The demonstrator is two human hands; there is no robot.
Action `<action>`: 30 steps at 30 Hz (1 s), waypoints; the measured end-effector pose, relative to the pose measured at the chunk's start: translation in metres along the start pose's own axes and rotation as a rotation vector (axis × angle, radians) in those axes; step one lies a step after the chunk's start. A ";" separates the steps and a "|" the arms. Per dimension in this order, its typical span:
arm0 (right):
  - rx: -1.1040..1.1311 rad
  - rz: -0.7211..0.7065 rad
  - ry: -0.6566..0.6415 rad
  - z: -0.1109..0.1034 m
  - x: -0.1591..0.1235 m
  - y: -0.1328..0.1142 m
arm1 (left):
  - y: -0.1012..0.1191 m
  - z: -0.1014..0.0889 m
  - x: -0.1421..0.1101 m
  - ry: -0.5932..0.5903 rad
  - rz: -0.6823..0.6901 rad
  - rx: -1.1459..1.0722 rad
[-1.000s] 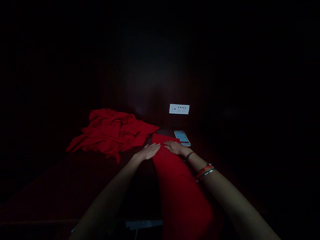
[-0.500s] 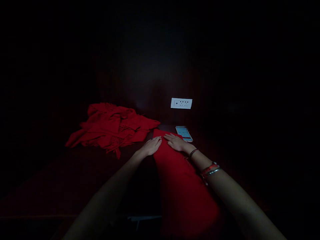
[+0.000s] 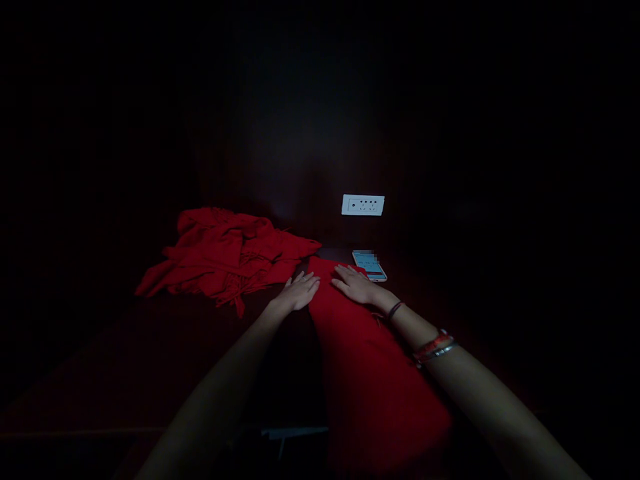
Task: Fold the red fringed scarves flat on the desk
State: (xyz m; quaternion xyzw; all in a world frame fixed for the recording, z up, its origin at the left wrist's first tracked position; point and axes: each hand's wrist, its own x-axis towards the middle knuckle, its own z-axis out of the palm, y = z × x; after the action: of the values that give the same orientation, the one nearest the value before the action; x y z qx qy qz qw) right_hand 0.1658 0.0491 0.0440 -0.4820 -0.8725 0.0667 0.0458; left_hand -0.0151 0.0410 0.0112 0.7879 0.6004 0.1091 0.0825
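A long red scarf (image 3: 370, 360) lies lengthwise on a dark tabletop, its near part hanging past the front edge. At its far left edge rests my left hand (image 3: 301, 291), palm down with fingers spread. My right hand (image 3: 355, 285) lies flat on the scarf's far right side, fingers stretched out, with bracelets on that wrist. Neither hand grips the cloth. Left of my hands is a crumpled heap of red fringed fabric (image 3: 225, 253).
A phone (image 3: 371, 265) with a lit screen lies just beyond my right hand. Behind it, a white socket panel (image 3: 363, 205) is set in the dark back wall. The table's front edge (image 3: 85, 432) runs across the lower view; surroundings are very dark.
My hands have moved slightly apart: the left a little to the left, the right a little to the right. The scarf's near part has shifted slightly right.
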 end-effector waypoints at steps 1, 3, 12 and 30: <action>0.024 0.004 -0.013 0.003 -0.006 -0.002 | 0.000 -0.001 0.000 0.044 0.025 -0.008; 0.038 0.040 -0.065 0.011 -0.018 -0.005 | 0.000 -0.002 0.000 0.097 0.100 -0.031; 0.103 0.055 0.000 0.000 -0.062 -0.001 | 0.001 -0.005 -0.009 -0.036 0.177 -0.053; 0.108 0.077 0.103 -0.022 -0.113 0.013 | 0.017 -0.013 -0.047 0.106 0.302 -0.075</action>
State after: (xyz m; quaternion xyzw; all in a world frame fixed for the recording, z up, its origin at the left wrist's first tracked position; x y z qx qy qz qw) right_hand 0.2401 -0.0377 0.0617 -0.5148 -0.8449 0.0905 0.1140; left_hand -0.0148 -0.0091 0.0249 0.8586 0.4743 0.1839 0.0629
